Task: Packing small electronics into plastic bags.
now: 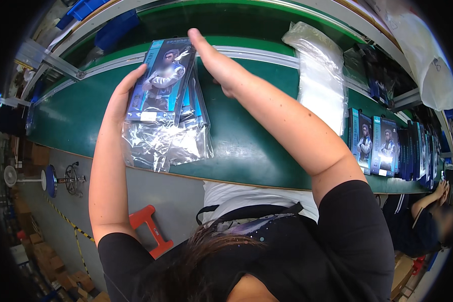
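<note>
A small stack of flat retail boxes [156, 85], printed in blue and black with a picture of a figure, lies on the green worktable. Clear plastic bags [178, 143] around them spread loose toward the table's near edge. Along the stack's left side rests my left hand [124, 90], its visible fingers stretched out against the box edge; the rest of them are hidden. My right hand [209, 58] is held flat on edge by the stack's upper right corner, fingers extended. Whether it touches the boxes I cannot tell.
A pile of clear plastic bags [319, 83] hangs over the table's back rail. Rows of similar boxes [385, 146] stand at the right. Near the right edge is another person's hand [442, 190]. A red stool [151, 231] stands on the floor below.
</note>
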{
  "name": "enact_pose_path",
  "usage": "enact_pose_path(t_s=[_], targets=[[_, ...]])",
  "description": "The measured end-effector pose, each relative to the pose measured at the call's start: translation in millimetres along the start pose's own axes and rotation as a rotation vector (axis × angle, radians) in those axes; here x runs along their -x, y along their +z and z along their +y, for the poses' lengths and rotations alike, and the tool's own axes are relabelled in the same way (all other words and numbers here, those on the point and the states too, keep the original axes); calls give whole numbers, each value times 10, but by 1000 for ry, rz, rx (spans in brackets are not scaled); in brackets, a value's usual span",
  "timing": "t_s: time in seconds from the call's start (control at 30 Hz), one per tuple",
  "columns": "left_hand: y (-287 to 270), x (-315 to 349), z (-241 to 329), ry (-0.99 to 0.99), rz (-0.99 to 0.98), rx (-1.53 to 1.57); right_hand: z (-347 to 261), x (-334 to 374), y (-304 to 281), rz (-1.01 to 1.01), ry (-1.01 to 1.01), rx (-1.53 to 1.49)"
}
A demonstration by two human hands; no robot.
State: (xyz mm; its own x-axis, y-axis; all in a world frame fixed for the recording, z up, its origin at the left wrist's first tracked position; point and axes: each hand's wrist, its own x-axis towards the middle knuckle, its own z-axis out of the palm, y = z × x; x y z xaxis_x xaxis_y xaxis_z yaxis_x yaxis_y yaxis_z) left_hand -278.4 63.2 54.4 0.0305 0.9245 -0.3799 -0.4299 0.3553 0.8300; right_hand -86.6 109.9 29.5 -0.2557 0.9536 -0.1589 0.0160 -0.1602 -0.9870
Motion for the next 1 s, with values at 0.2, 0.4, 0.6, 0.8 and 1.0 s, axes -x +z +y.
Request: enact_pose_path(t_s=[0.2, 0.4, 0.6, 0.8, 1.0], targets=[[128, 126, -87, -130, -38, -3, 486, 320, 368, 126, -42, -121], [382, 400, -177, -140, 91, -202, 388, 829, 433, 278, 106, -154], [28, 250, -130, -121, -137, -165, 300, 894, 90, 324, 213, -59], [451, 782, -117, 756, 249, -678, 319, 1613, -1412, 560, -423, 258], [1511, 1171, -1236, 1566, -370, -1187, 908, 2177, -2445, 891, -78, 1398]])
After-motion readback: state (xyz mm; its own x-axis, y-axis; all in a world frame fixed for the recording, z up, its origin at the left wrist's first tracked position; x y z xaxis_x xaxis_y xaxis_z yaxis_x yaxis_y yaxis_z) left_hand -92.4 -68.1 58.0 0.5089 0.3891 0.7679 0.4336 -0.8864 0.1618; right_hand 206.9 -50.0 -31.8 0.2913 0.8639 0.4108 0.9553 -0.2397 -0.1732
